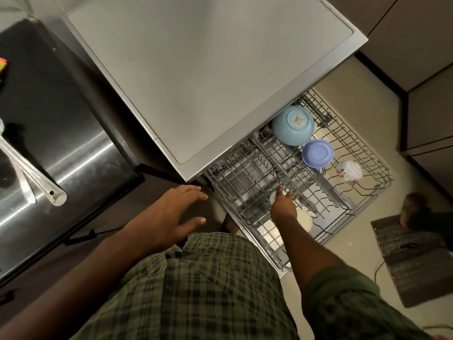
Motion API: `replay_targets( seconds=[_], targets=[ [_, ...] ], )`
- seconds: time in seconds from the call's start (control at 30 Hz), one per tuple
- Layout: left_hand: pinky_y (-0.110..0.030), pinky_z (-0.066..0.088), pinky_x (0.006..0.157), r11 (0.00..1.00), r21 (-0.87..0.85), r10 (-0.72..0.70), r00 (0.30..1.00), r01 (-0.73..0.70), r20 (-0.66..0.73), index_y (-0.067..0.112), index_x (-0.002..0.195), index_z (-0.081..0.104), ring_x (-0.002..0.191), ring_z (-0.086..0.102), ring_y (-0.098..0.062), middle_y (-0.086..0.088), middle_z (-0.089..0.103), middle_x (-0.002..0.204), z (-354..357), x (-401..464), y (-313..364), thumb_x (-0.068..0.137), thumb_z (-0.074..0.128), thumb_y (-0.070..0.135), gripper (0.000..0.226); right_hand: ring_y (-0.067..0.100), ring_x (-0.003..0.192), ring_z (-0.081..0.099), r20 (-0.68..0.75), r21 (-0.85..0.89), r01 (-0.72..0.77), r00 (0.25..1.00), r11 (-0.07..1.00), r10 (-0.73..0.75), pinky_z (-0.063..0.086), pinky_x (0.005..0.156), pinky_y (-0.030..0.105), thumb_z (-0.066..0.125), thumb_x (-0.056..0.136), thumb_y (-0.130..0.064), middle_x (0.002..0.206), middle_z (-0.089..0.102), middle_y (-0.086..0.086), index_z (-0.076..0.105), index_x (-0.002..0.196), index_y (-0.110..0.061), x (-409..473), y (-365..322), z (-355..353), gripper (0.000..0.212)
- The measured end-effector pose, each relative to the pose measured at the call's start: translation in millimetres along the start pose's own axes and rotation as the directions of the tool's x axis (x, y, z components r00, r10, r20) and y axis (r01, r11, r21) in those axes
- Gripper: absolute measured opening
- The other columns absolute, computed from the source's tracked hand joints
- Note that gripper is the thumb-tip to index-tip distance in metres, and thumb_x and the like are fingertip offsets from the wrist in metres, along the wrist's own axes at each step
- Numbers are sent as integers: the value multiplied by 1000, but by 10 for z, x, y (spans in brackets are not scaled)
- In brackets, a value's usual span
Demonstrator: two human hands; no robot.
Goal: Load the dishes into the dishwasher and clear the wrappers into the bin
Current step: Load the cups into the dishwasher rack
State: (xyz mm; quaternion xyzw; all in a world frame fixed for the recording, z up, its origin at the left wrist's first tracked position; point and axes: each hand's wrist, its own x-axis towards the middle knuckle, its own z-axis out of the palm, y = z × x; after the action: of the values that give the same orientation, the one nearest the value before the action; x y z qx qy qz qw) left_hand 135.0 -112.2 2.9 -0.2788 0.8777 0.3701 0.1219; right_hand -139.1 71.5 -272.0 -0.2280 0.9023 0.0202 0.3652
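Right hand [283,204] reaches down into dishwasher rack [245,182].

Two hands [171,212] [283,204], two blue bowls [293,125] [317,153], one floral cup [349,173], one wire rack [247,177].

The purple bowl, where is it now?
Head view, right side: the purple bowl sits upside down in the pulled-out rack, between the blue bowl and the floral cup.

Pulled-out wire rack [247,182] carrying upturned light blue bowl [293,125], violet bowl [317,153], flowered white cup [349,173], cream dish [305,219].
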Motion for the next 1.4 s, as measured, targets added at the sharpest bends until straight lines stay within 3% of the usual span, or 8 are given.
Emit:
replay_targets(
  seconds=[0.37,0.53,0.63,0.7,0.87,1.07,1.23,1.4],
  targets=[
    [-21,29,117,997,18,70,997,-70,-7,28,146,53,145,38,-7,7,46,155,-23,81,31,97,69,40,53,45,151,35,2,17,37,999,999,-37,49,112,56,64,98,-5,174,-2,21,3,168,-30,-242,-63,-76,96],
    [-21,31,118,996,-2,83,995,-84,-57,23,147,52,141,42,-8,5,49,151,-117,58,9,99,68,39,53,42,157,22,-95,46,247,966,968,-242,39,118,51,63,103,-29,174,3,20,12,168,-27,-680,-380,-407,83],
    [-8,26,111,996,-43,72,993,-76,-89,20,144,55,135,46,-6,4,53,145,-231,-21,-17,98,70,37,51,34,153,35,-206,184,489,868,853,-452,39,118,44,62,104,-26,170,28,14,38,162,-21,-999,-644,-646,63],
    [-3,28,106,993,-92,58,991,-70,-123,16,140,59,130,50,-6,2,58,140,-315,-84,-26,97,71,34,49,22,136,56,-277,293,660,751,692,-599,53,108,42,64,104,-22,158,49,3,53,152,-21,-1238,-829,-805,49],
    [-18,44,103,979,-202,-19,963,-37,-270,15,133,64,119,57,-8,0,65,130,-585,-361,-150,94,74,27,42,4,103,70,-295,348,839,522,418,-801,60,83,28,65,102,-19,130,64,-21,63,137,-30,-1868,-1506,-1139,37],
    [-22,47,105,954,-295,-185,884,56,-428,19,137,62,119,60,-6,4,65,131,-810,-885,-507,96,72,27,43,6,97,72,-171,402,857,415,321,-894,60,80,30,71,98,-16,119,71,-23,68,128,-37,-2309,-2495,-1190,37],
    [-26,53,99,909,-408,-311,789,85,-530,22,137,61,112,63,-4,7,68,123,-946,-1396,-910,97,72,26,42,4,106,72,-87,508,828,325,239,-942,55,87,16,69,98,-13,115,74,-22,70,122,-36,-2667,-3260,-1098,33],
    [-32,58,96,834,-535,-477,660,132,-580,29,133,62,108,68,-4,10,71,116,-907,-1805,-1369,97,72,29,38,14,106,75,36,639,721,320,268,-947,61,89,28,65,101,-6,116,77,-12,71,127,-23,-2914,-3750,-828,32]
  ],
)
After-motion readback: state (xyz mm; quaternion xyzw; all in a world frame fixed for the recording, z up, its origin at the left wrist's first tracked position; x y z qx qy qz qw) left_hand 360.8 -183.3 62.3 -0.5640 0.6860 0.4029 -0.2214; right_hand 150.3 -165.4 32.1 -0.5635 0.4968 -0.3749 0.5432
